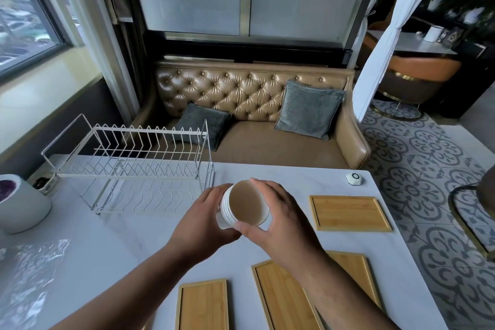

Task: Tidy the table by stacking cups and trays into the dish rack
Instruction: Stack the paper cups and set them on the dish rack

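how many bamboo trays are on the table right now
3. One bamboo tray lies at the right, beyond the right hand. A second sits at the near edge, centre. A third lies under the right forearm and may hide another beneath.

Matt white cups (235, 209), pale wooden trays (348, 211), a shiny wire-metal dish rack (128, 163), smooth matt marble-look table (107, 249).

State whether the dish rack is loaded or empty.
Empty: the dish rack shows bare wires; the stacked cups are held by both hands.
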### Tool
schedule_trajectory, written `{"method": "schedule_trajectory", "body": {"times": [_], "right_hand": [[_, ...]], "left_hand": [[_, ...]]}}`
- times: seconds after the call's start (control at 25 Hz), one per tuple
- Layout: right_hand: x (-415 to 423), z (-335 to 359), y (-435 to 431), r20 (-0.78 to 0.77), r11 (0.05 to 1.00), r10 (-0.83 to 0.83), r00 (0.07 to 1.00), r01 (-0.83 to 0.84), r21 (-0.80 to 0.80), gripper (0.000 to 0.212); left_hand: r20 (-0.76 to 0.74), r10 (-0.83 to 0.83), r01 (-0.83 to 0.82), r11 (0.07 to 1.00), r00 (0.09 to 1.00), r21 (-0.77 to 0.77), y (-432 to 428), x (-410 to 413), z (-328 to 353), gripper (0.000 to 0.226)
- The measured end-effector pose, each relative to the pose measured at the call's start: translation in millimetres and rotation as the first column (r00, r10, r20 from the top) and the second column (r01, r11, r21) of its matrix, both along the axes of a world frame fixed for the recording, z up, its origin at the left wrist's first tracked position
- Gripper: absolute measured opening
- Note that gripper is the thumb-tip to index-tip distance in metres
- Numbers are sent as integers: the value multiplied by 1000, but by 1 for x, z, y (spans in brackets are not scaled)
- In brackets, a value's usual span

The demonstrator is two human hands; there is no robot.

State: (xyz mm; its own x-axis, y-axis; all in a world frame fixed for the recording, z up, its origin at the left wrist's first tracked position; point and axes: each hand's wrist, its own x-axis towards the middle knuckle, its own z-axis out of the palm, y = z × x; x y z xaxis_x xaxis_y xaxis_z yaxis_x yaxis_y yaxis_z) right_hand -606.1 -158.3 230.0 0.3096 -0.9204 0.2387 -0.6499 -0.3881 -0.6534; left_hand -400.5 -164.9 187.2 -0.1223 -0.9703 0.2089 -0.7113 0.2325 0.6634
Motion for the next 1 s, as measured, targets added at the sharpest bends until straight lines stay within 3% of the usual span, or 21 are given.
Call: {"method": "schedule_trajectory", "body": {"times": [0.4, 0.64, 0.8, 1.0], "right_hand": [[67, 10, -41, 53, 987, 136, 989, -140, 84, 96], [142, 55, -103, 72, 998, 58, 996, -57, -9, 95], [193, 67, -160, 68, 1000, -18, 997, 19, -15, 97], [236, 43, -213, -89, 997, -68, 994, 70, 21, 91]], "left_hand": [[-57, 110, -112, 993, 992, -27, -10, 48, 22, 83], [125, 155, -134, 977, 980, -165, -62, 144, 40, 90], [305, 284, -266, 959, 909, -98, -98, 208, 9, 90], [403, 267, -305, 952, 875, 31, -130, 234, -40, 87]]}}
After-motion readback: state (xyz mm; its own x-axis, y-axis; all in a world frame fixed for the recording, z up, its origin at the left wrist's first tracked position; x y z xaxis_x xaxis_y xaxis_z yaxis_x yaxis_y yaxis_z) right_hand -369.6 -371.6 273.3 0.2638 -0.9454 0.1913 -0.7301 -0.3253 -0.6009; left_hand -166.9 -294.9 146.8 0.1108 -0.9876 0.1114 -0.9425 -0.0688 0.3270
